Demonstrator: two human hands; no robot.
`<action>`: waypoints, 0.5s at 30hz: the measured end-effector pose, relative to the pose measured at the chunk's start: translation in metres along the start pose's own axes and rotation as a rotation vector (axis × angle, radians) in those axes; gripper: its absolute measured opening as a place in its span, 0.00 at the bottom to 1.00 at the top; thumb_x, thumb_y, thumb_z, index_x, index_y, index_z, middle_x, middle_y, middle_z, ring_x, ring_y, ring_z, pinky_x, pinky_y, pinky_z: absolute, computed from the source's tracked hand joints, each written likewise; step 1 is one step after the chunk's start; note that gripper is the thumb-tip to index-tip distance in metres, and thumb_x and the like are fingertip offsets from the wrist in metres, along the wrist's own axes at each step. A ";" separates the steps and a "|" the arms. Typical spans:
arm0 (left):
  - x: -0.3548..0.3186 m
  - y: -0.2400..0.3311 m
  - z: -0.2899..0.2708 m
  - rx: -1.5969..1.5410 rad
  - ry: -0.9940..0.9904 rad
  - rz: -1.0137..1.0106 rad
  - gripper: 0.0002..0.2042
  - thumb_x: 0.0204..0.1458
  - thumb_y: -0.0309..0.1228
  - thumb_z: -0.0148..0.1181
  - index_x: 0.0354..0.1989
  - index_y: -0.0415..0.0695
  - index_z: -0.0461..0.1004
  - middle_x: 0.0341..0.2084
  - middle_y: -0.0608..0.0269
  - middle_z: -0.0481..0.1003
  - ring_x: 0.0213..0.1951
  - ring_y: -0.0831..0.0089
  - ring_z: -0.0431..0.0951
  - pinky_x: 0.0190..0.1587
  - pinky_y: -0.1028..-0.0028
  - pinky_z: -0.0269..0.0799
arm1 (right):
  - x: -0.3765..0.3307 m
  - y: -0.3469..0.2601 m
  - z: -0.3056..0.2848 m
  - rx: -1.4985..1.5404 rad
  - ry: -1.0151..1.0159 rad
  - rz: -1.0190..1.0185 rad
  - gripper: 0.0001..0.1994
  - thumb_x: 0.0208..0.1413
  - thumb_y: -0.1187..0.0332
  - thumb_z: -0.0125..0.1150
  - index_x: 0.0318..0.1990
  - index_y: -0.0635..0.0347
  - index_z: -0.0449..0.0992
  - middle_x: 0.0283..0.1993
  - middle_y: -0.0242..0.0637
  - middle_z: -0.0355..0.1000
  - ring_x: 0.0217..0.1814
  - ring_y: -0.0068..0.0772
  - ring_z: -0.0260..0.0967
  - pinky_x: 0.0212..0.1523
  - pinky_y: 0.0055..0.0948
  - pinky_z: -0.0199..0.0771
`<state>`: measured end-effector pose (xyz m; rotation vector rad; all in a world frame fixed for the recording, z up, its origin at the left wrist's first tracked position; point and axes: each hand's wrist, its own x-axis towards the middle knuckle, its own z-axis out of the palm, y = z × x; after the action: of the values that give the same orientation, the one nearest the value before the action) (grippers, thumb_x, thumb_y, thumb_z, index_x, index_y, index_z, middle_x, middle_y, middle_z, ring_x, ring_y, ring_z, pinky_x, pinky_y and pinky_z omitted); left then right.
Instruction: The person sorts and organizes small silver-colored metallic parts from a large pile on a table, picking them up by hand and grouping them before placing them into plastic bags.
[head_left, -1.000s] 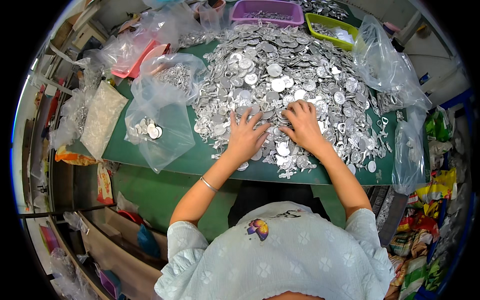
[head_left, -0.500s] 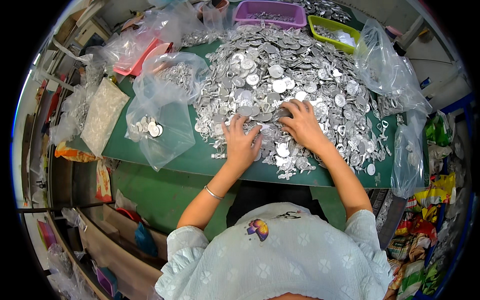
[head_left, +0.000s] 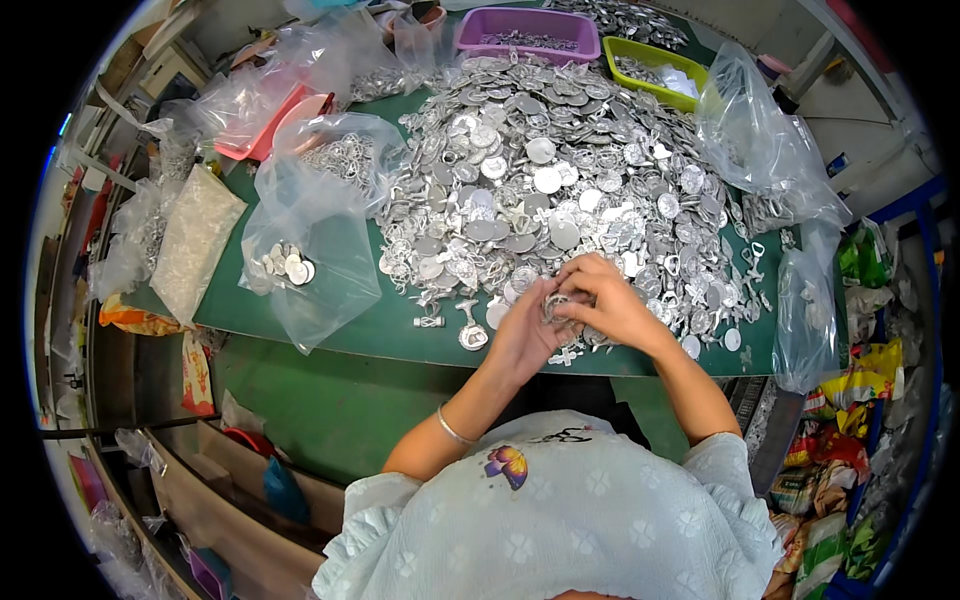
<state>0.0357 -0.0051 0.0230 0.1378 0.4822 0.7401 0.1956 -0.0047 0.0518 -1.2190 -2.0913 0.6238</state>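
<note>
A large heap of silver metal pieces (head_left: 565,233), with round discs and small cast shapes, covers the middle of the green table (head_left: 400,335). At its near edge my two hands have come together. My left hand (head_left: 527,330) is cupped, and its fingers curl against a silver ring-shaped metal piece (head_left: 556,308). Bent over the same piece, my right hand (head_left: 612,305) pinches it from the other side. The fingers partly hide it, so its full shape and whether more pieces lie with it cannot be made out. A cross-shaped piece (head_left: 566,356) lies just below my hands.
Left of the heap lies a clear plastic bag (head_left: 335,290) with several silver discs (head_left: 290,265). A pink tray (head_left: 262,130) sits behind it. Purple (head_left: 590,45) and green (head_left: 650,82) baskets stand at the back. Another clear bag (head_left: 805,320) hangs at the right edge.
My hands were apart with fingers on the heap. Both have drawn nearer to me and met around a silver piece. The view has shifted slightly.
</note>
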 end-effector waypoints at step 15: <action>-0.004 -0.030 -0.019 0.166 0.013 -0.049 0.16 0.53 0.28 0.51 0.50 0.36 0.65 0.34 0.61 0.70 0.36 0.73 0.70 0.38 0.75 0.67 | 0.018 0.087 -0.023 -0.393 0.592 0.409 0.12 0.46 0.66 0.60 0.37 0.62 0.71 0.36 0.42 0.67 0.44 0.43 0.61 0.47 0.40 0.55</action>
<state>0.0427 -0.0308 -0.0008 0.2755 0.5581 0.6525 0.2562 0.0536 0.0141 -1.8128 -1.5063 -0.0122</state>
